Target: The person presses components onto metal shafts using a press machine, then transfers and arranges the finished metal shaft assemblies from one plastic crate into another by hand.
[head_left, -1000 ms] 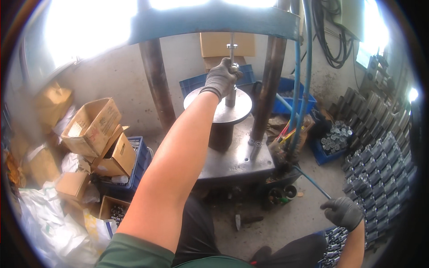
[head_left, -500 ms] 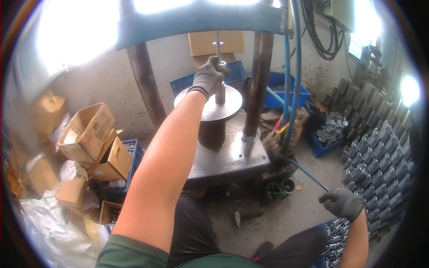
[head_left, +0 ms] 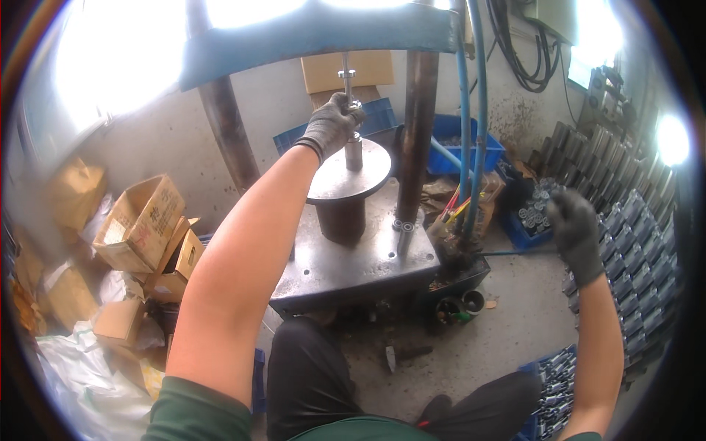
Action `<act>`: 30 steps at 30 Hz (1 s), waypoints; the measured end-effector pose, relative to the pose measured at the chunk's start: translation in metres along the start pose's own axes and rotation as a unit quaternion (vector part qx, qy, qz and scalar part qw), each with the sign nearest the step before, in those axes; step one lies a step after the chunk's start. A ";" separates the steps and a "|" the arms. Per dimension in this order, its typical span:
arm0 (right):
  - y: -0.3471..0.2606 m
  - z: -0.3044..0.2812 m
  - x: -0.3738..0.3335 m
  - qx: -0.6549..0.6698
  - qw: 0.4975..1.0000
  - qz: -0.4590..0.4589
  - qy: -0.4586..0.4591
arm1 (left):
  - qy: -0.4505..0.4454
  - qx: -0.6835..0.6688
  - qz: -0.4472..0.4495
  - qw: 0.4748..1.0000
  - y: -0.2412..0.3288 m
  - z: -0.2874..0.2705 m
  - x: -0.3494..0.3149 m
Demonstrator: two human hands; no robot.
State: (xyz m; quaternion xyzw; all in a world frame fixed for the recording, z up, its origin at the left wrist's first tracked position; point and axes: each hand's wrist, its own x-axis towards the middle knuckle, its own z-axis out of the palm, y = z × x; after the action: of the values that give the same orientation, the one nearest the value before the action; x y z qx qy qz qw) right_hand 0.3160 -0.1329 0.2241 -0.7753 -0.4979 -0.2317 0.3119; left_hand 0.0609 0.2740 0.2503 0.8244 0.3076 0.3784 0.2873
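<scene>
My left hand (head_left: 332, 123), in a grey glove, is closed on a small shiny metal fitting (head_left: 356, 108) beneath the upright rod of a press. Below it a metal cylinder (head_left: 354, 156) stands on the round steel plate (head_left: 376, 182). The fingers partly hide the fitting. My right hand (head_left: 576, 239), also gloved, is raised beside the far end of a thin blue lever (head_left: 518, 253), which lies about level. This hand is smeared by motion, and whether it touches the lever is unclear.
A blue crossbeam (head_left: 316, 37) spans the dark press columns (head_left: 417, 125). Cardboard boxes (head_left: 140, 220) are piled at left. Stacked metal parts (head_left: 640, 257) stand at right, near a blue bin of round parts (head_left: 526, 234). Another parts bin (head_left: 555, 393) sits by my right leg.
The lever has swung up from a downward slant to about level. My right hand has risen and moved slightly right. My left hand stays at the fitting, while the view has shifted a little.
</scene>
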 end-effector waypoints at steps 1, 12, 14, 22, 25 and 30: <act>0.002 0.003 0.021 0.007 1.000 0.004 0.026 | -0.002 0.008 -0.001 1.000 0.005 0.003 -0.002; 0.018 0.017 0.059 0.087 0.995 0.045 0.019 | 0.010 -0.038 0.030 0.999 -0.011 0.009 0.009; 0.012 0.005 0.038 -0.011 0.999 0.040 0.005 | 0.009 -0.028 0.041 0.999 -0.010 0.008 0.008; 0.025 -0.023 -0.116 0.001 0.866 -0.079 -0.494 | 0.032 0.035 0.032 0.998 -0.011 -0.002 0.003; 0.022 -0.022 -0.153 -0.107 0.813 -0.073 -0.567 | 0.046 0.063 0.034 0.996 -0.004 0.003 -0.001; 0.032 -0.022 -0.150 -0.045 0.847 -0.034 -0.529 | 0.041 0.051 0.014 0.998 0.008 0.001 -0.011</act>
State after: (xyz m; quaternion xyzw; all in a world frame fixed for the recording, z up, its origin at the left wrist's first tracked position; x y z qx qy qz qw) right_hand 0.2845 -0.2528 0.1313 -0.7762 -0.6026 0.1806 -0.0417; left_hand 0.0582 0.2605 0.2510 0.8263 0.3264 0.3993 0.2265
